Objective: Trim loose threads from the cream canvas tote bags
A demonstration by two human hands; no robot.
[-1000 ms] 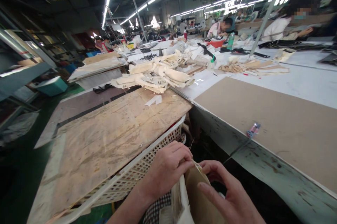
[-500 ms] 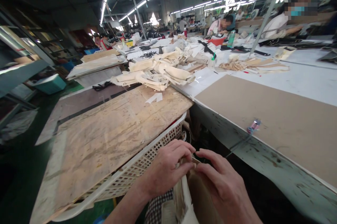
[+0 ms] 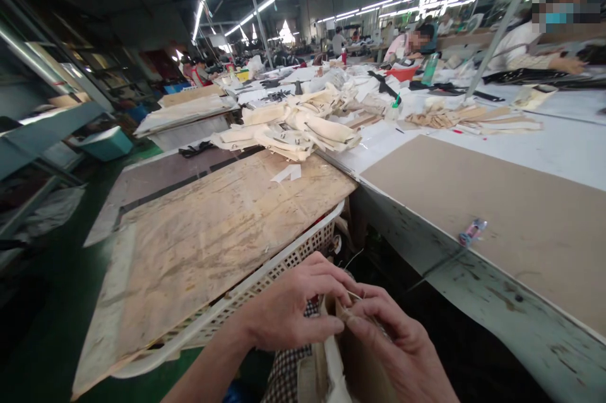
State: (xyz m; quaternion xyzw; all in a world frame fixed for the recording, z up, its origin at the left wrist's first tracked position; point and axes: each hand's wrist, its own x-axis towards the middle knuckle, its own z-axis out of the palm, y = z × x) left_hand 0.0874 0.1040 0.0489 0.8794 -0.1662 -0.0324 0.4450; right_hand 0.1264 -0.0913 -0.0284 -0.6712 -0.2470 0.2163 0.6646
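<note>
A beige fabric piece [image 3: 364, 359] with a pale folded edge stands upright over my lap, its lower part cut off by the frame. My left hand [image 3: 298, 302] is closed on its top edge, fingers curled over the far side. My right hand [image 3: 398, 336] pinches the same edge just to the right, thumb toward me. The fingertips of both hands nearly meet there. A thin light strand shows beside the fingers; whether it is thread or cord I cannot tell.
A white plastic basket [image 3: 227, 308] sits under the worn wooden board [image 3: 222, 226] at left. Beige padded pieces [image 3: 303, 122] are heaped beyond it. On the right table lie a brown sheet [image 3: 511, 201] and a small clear-wrapped item [image 3: 472, 232]. Several people work farther back.
The view has turned slightly left, so the surroundings appear farther right. My left thumb and index finger have spread apart, and my right fingers have closed in on the fabric edge.
</note>
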